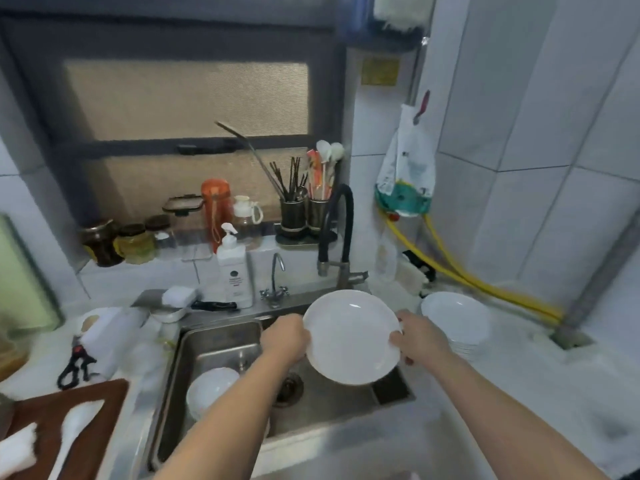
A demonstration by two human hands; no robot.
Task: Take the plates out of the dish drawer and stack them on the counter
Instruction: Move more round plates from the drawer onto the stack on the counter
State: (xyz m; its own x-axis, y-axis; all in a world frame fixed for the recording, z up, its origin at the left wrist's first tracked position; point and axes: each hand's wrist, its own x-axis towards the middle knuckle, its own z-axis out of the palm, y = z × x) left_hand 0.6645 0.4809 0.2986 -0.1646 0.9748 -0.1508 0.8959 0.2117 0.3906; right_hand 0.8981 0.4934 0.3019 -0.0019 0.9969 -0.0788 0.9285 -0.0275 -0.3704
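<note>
Your left hand (285,337) grips the left rim of a white plate (351,336), fingers curled round the edge; how they lie behind the rim you cannot see. The plate is round, plain and glossy, with a shallow well and a small glint of light near its upper middle. It is tilted so its face turns toward you, and it hangs in the air above the steel sink (221,344), over the sink's right half near the back rim. Your right hand (415,336) grips the opposite rim, fingers curled over the plate's right edge, with dark nail tips showing above and below. Just right of that hand, on the counter (519,368) beside the sink's right rim, stands a stack of white plates (457,320), apart from the held plate.
</note>
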